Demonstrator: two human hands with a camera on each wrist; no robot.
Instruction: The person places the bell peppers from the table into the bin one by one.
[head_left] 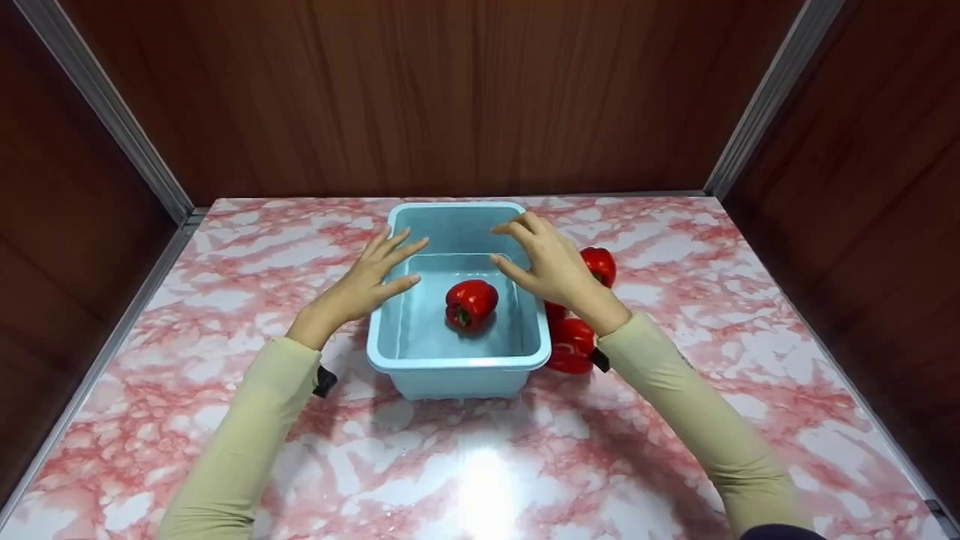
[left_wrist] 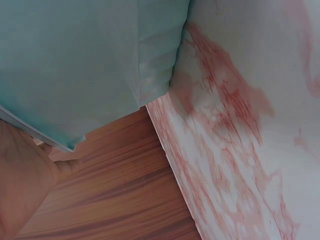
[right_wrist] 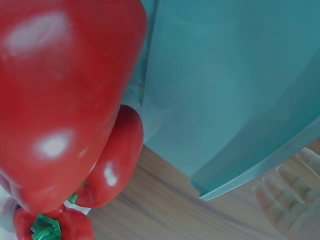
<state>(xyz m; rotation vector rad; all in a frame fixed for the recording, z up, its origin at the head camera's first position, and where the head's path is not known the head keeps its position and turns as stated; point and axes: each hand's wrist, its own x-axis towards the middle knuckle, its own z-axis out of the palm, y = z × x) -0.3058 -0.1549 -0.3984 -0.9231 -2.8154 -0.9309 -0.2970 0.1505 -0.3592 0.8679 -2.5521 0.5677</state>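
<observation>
While one red bell pepper (head_left: 471, 304) lies inside the light blue rectangular plastic tub (head_left: 457, 361) near the pink marble tabletop's (head_left: 225, 247) far edge, the left hand (head_left: 367, 283) and right hand (head_left: 547, 262) hover slack and empty over its rims, so the placing step looks done and the next move calls for grasping one of the red bell peppers at the tub's right wall (head_left: 574, 345)

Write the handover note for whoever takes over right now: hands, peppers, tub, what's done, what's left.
Left hand: open, fingers spread at the light blue tub's left rim, holding nothing.
Right hand: open, over the tub's right rim, holding nothing.
Done: one red pepper lies inside the tub.
Left: the peppers outside on the marble-pattern table, clustered against the tub's right wall and partly hidden by the right hand and wrist. The exact count is hard to tell; at least two.
</observation>
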